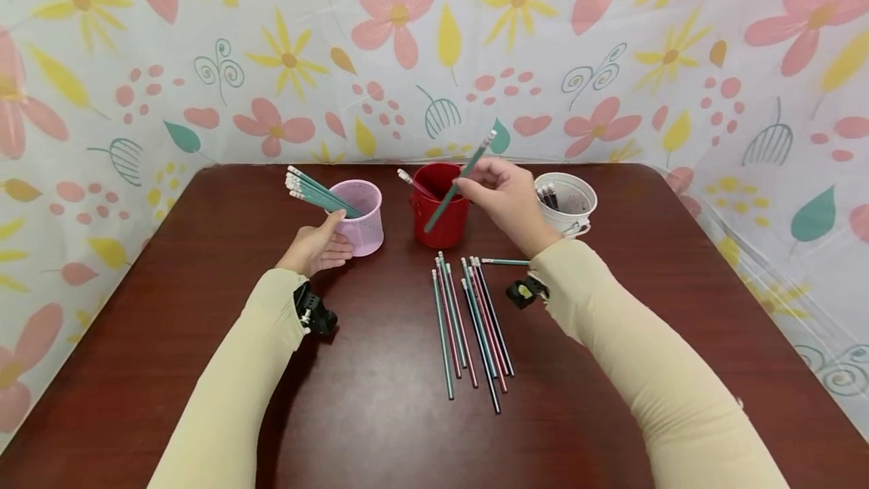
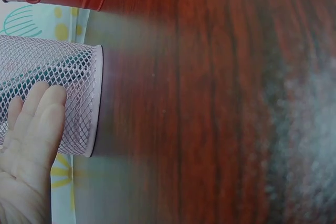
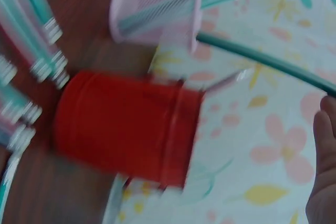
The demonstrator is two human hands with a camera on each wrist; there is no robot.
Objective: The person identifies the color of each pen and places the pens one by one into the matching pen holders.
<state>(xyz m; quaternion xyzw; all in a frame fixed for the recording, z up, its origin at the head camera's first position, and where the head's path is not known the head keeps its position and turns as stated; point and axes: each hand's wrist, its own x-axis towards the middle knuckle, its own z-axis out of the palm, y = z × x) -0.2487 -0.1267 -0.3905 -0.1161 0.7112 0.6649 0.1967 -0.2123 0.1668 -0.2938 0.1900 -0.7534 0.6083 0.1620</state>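
Observation:
My right hand pinches a green pencil above the red bucket, eraser end up and the other end slanting down to the left. In the right wrist view that pencil points toward the pink mesh cup. My left hand rests against the side of the pink cup, thumb by the rim; the left wrist view shows straight fingers on the mesh. Several green pencils lean in this cup. One pink-red pencil leans out of the red bucket.
Two loose groups of pencils, green, red and dark, lie on the brown table in front of the red bucket. A white bucket with several dark pencils stands at right. Another green pencil lies crosswise near it. A flowered curtain hangs behind.

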